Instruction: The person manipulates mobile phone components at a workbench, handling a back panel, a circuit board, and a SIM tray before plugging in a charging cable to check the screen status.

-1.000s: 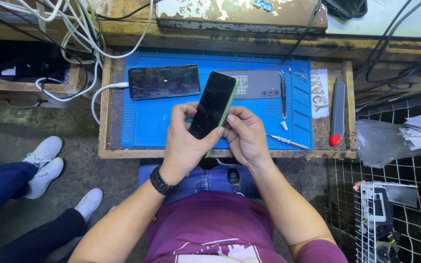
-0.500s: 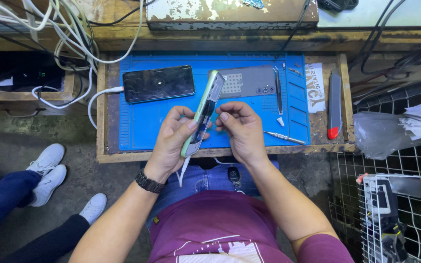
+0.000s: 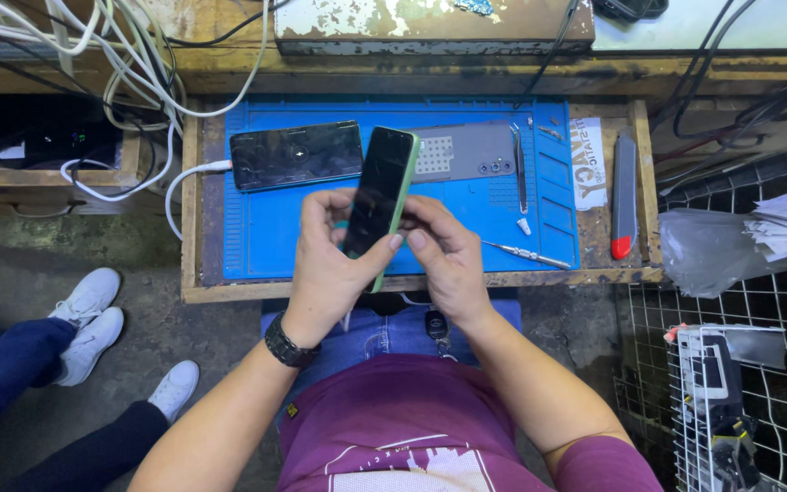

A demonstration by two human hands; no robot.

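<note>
Blue mat [image 3: 275,228], wooden bench [image 3: 190,182], tangled cables [image 3: 129,55]

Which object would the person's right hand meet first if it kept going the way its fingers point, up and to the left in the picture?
The right hand already touches the green-edged phone both hands hold. Past it, that line probably reaches the dark phone lying on the blue mat, though depth is unclear.
</note>
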